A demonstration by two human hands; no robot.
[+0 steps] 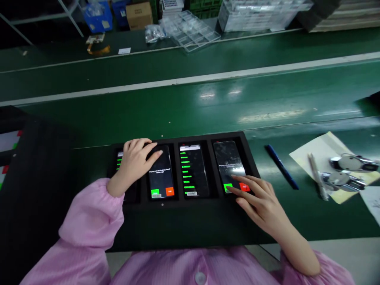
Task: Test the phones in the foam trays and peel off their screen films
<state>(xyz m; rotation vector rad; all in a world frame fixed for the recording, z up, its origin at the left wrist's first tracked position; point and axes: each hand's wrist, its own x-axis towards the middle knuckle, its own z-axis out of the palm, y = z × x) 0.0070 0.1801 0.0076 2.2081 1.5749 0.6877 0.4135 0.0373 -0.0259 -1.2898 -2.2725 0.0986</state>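
A black foam tray holds several smartphones, each in its own slot. My left hand is over the two left slots, fingers outstretched at the top of a smartphone whose dark screen has a green and a red "Fail" button. It partly covers the leftmost smartphone. Beside them, another smartphone displays a list of green lines. My right hand reaches over the rightmost smartphone, fingers apart. One fingertip is at its green button; whether it presses is unclear. Neither hand grips anything.
Right of the tray lies a blue pen, then papers with a whitish pen and shiny metal clamps. A black case stands left. Across the green bench are a clear compartment tray, blue bins and a cardboard box.
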